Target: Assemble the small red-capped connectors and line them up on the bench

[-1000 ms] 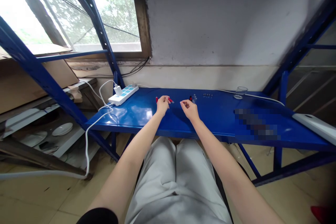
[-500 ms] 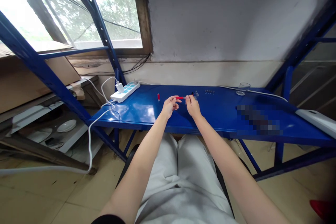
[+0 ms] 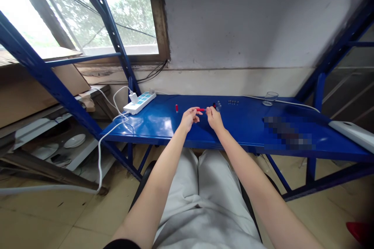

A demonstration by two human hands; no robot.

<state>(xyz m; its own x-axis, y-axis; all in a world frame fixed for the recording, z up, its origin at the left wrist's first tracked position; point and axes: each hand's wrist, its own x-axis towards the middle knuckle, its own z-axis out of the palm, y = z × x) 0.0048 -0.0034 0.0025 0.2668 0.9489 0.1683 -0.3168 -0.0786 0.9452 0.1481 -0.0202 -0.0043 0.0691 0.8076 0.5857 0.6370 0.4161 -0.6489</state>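
My left hand point(image 3: 189, 117) and my right hand point(image 3: 214, 117) meet above the blue metal shelf point(image 3: 239, 128), fingers pinched. Between them they hold a small red pen-like part point(image 3: 200, 109), the left hand at one end and the right at the other. A loose red cap point(image 3: 176, 108) lies on the shelf just left of my left hand. A small clear and dark item point(image 3: 216, 105) stands right behind my right hand. My light trousers show below the shelf.
A white power strip point(image 3: 139, 102) with a plugged charger and cable sits at the shelf's left end. A row of small dark pieces point(image 3: 232, 102) and a glass cup point(image 3: 270, 98) stand near the back wall. Blue rack posts rise at both sides.
My hands came together from apart; one second ago the left held the red part alone. A red cap now lies on the shelf to the left. The view tilted slightly.
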